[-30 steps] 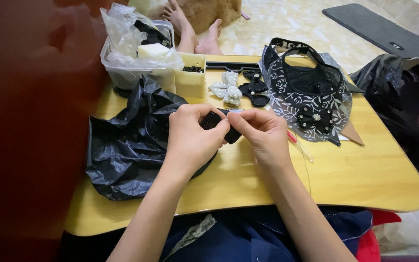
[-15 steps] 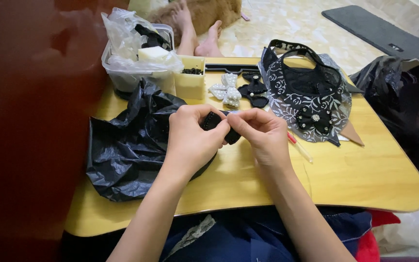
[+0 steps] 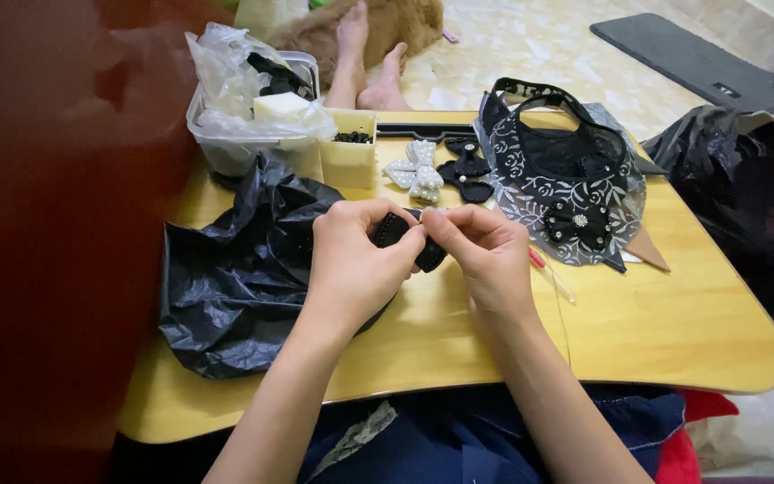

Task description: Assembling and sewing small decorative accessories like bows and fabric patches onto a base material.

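Both of my hands meet over the middle of a small yellow wooden table (image 3: 674,314). My left hand (image 3: 356,264) and my right hand (image 3: 485,255) pinch a small black fabric bow (image 3: 396,231) between their fingertips; most of the bow is hidden by the fingers. A thin thread (image 3: 562,305) trails from my right hand down across the table. A crumpled black plastic bag (image 3: 235,269) lies under and left of my left hand.
A black lace cap with a bow (image 3: 566,179) lies at the right. A silver bow (image 3: 414,172) and black bows (image 3: 468,170) sit behind my hands, beside a small yellow box of beads (image 3: 349,157) and a clear tub (image 3: 226,148). Someone's bare feet (image 3: 369,63) rest beyond the table.
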